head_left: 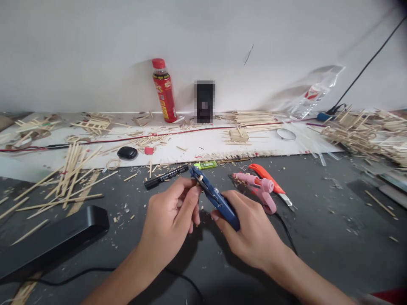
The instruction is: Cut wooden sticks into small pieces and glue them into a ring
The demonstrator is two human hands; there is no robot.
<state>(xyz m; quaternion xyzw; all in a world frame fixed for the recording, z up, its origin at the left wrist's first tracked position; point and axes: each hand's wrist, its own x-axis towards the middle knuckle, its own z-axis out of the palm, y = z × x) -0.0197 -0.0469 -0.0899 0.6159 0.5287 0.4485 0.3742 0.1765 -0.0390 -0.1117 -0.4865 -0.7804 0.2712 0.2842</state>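
- Head view, right hand (254, 226): wrapped around the blue hand tool (227, 212), gripping its lower end.
- Blue tool: in front of the person, tilted, head pointing up-left toward the left fingers, held above the dark table (330, 250).
- Left hand (168, 212): thumb and index narrowed to a pinch right at the tool head. Can't tell if they grip anything; contact is hidden.
- Small pale wood bit (200, 179): at the tool head, just beside the left fingertips.
- Beyond the hands: black marker (167, 177) on the left, green packet (206, 164) just behind the tool head.
- Right of the tool: pink glue gun (259, 186), orange-handled cutter (263, 176) just behind it.
- Far left: loose wooden sticks (71, 169), near a long black object (63, 237).
- Back: red bottle (164, 97) upright, leaning slightly.
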